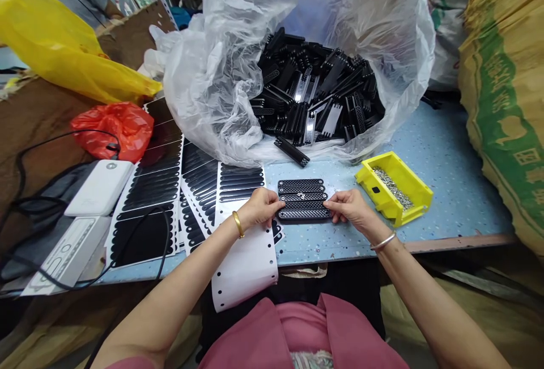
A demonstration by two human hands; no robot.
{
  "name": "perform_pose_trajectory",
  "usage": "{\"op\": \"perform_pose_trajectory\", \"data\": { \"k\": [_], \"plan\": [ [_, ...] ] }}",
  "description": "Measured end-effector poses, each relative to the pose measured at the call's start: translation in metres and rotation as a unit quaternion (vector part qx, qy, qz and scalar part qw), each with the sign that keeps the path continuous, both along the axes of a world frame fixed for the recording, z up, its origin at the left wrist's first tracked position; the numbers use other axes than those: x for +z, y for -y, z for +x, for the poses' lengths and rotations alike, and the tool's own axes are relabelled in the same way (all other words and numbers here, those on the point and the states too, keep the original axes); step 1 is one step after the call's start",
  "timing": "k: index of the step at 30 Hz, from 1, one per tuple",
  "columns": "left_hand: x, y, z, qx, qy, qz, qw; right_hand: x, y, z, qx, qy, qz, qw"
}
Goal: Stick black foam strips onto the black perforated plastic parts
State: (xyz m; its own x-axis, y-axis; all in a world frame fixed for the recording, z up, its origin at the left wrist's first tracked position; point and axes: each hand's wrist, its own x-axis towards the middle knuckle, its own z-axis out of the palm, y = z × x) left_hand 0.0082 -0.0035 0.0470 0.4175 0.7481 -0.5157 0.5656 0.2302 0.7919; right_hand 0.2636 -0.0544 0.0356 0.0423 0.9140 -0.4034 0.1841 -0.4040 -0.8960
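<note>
Several black textured plastic strips [301, 182] lie side by side in a small stack on the blue tabletop, in front of my body. My left hand [260, 208] pinches at the left end of one of the nearer strips [304, 205]. At that strip's right end, the fingertips of my right hand [351, 208] are closed in the same way. A few tiny silvery pieces [301, 195] rest on the middle of the row. To the right of my right hand stands a yellow bin [385, 202] holding many small metal pieces [393, 187].
Behind the row, a big clear plastic bag [199, 97] gapes around a heap of black plastic parts [327, 85]. Sheets of black stickers [147, 204] cover the left side. A white power bank [100, 187], black cable and red bag [114, 131] lie farther left. A sack [505, 91] bulges at right.
</note>
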Motion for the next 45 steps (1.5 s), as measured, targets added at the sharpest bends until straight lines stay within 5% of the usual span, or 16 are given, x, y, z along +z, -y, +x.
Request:
{"op": "perform_pose_trajectory", "data": {
  "k": [4,9,14,39,42,45],
  "plan": [
    [-0.002,0.0,-0.004,-0.011,0.001,0.028,1.0,0.001,0.0,-0.001,0.003,0.005,-0.001,1.0],
    [-0.008,-0.012,-0.014,-0.049,0.1,-0.064,0.992,0.002,0.0,-0.002,0.002,0.002,-0.004,1.0],
    [-0.009,-0.017,-0.017,-0.073,0.112,-0.068,0.989,0.003,-0.001,-0.001,0.003,0.003,-0.013,1.0],
    [-0.002,-0.006,-0.01,-0.072,0.03,0.002,0.997,-0.001,0.002,0.001,0.006,0.03,-0.004,1.0],
    [0.002,-0.009,-0.017,-0.061,-0.003,0.059,0.996,0.0,-0.001,0.009,-0.025,0.094,0.031,0.995],
    [0.006,-0.013,-0.015,-0.008,-0.067,0.225,0.972,0.002,-0.008,0.008,-0.042,0.195,0.122,0.972]
  ]
}}
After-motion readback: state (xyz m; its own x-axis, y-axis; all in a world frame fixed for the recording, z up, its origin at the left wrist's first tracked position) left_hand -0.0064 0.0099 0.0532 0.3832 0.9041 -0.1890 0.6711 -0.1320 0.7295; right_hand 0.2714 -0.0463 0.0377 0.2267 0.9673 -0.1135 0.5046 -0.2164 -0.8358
